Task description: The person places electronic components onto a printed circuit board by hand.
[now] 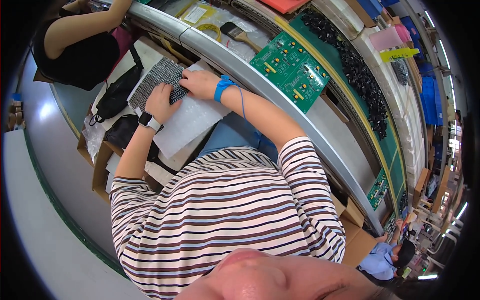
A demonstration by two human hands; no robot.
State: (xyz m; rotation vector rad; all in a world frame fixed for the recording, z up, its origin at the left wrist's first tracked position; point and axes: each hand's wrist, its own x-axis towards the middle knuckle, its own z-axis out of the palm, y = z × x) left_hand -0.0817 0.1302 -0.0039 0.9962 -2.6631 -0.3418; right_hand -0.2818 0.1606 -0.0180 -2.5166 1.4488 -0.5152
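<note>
Many small black digit displays (159, 76) stand in close rows on a white foam sheet (181, 127), which rests in front of me over my lap. My left hand (159, 104), with a watch on its wrist, lies over the near part of the rows, fingertips on the displays and thumb apart. At the right edge of the rows, my right hand (201, 84) has its fingers bent down against the displays. Whatever lies under those fingertips is hidden. A blue wrist strap (225, 87) with a cord circles my right wrist.
A metal rail (220, 52) separates me from the line, where green circuit boards (292, 70) lie. Beyond are a brush (240, 34), yellow tape (210, 31) and black parts (357, 75). Black bags (120, 92) and a cardboard box (102, 162) are left. Another person (75, 47) sits at far left.
</note>
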